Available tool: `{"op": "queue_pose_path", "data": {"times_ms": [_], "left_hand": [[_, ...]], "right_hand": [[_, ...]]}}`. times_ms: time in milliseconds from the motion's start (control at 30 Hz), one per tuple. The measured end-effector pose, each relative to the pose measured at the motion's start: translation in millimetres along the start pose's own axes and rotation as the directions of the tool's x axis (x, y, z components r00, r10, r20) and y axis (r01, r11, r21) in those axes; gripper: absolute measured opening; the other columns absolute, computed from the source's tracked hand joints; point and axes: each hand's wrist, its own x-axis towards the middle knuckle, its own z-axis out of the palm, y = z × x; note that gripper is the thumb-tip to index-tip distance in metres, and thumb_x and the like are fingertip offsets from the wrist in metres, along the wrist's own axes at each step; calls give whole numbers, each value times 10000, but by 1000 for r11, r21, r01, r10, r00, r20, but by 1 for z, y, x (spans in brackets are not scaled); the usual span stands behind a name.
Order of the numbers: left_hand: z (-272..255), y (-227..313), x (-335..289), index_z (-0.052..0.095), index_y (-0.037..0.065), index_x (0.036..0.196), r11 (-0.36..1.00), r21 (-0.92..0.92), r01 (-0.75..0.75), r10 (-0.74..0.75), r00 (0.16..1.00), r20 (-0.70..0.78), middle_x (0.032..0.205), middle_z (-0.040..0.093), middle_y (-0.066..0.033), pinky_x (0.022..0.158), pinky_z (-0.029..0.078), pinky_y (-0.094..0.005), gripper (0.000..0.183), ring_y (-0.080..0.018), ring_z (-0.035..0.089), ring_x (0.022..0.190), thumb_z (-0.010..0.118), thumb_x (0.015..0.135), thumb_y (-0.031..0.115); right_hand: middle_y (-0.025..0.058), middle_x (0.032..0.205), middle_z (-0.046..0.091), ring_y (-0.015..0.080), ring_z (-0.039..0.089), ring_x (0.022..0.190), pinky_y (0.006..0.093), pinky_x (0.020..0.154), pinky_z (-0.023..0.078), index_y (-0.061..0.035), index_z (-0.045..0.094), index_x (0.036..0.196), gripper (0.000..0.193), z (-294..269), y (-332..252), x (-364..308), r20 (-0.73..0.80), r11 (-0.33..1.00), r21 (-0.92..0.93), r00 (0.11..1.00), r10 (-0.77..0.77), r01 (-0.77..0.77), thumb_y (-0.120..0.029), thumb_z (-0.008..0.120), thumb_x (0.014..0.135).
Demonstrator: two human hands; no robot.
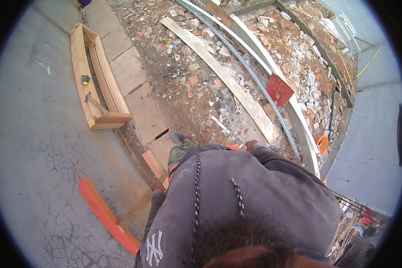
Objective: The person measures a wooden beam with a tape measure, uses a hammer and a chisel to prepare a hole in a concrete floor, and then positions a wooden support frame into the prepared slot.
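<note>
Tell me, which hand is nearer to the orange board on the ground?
Left. The left hand is just right of the orange board, at a wooden plank. The right hand is farther right, across the body.

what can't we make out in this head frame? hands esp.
- Left hand: only a sliver shows at the wooden board; the dark sweatshirt covers the rest, so the grip is unclear.
- Right hand: just the knuckles show above the sleeve; anything it holds is hidden.
- Orange strip: its lower end runs under the sweatshirt.
- Small yellow item on the wooden frame: too small to identify.
</note>
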Motion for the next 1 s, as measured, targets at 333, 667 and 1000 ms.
{"op": "queue_pose_path", "data": {"times_ms": [333,667,1000], "left_hand": [[-168,187,137,655,47,886,655,-748,107,-199,979,-34,714,591,-51,523,422,-357,524,-184,530,570,592,980,559],[-97,158,74,704,39,835,635,-748,192,-417,901,-123,715,676,-102,670,510,-395,508,-265,659,687,551,1004,492],[-113,249,-57,640,8,834,696,-625,354,-573,798,-186,764,676,-194,708,497,-462,436,-307,666,721,618,993,414]], "right_hand": [[207,1032,753,397,715,1024,487,911,556,-88,743,1067,386,-158,-40,6,-279,999,25,960,-16,24,-408,683,860],[82,853,690,164,642,636,337,532,532,-25,658,1063,212,-469,-236,89,-248,413,885,969,21,217,-197,657,939],[32,810,586,157,559,621,330,531,471,-67,609,1051,426,-614,-562,249,84,728,554,843,-531,403,-464,711,937]]}}
